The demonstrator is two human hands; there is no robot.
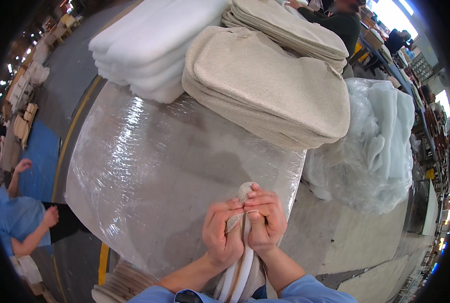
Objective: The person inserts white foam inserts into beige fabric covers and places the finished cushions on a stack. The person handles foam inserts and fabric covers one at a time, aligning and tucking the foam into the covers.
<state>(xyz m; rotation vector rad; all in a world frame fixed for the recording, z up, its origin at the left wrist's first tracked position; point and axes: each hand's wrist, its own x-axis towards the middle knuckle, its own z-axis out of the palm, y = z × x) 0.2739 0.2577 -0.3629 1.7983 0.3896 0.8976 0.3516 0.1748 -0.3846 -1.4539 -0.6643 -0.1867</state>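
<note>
Close to my body, a beige fabric cover (245, 190) is wrapped around a piece with white padding (243, 270) and a thin brown layer in its middle. My left hand (221, 232) is closed on the cover's left edge, thumb pressed along the opening. On the opposite edge my right hand (268, 222) grips the same cover, its fingers touching those of the left near the rounded far end. The lower part of the piece runs down between my forearms toward my lap.
A plastic-wrapped table (149, 187) lies before me. At its far side rest stacked white padding (154, 45) and beige covers (265, 81), with more covers (290, 30) behind. A plastic-bagged bundle (371, 146) stands right. Co-workers are at left (20, 217) and far right (336, 25).
</note>
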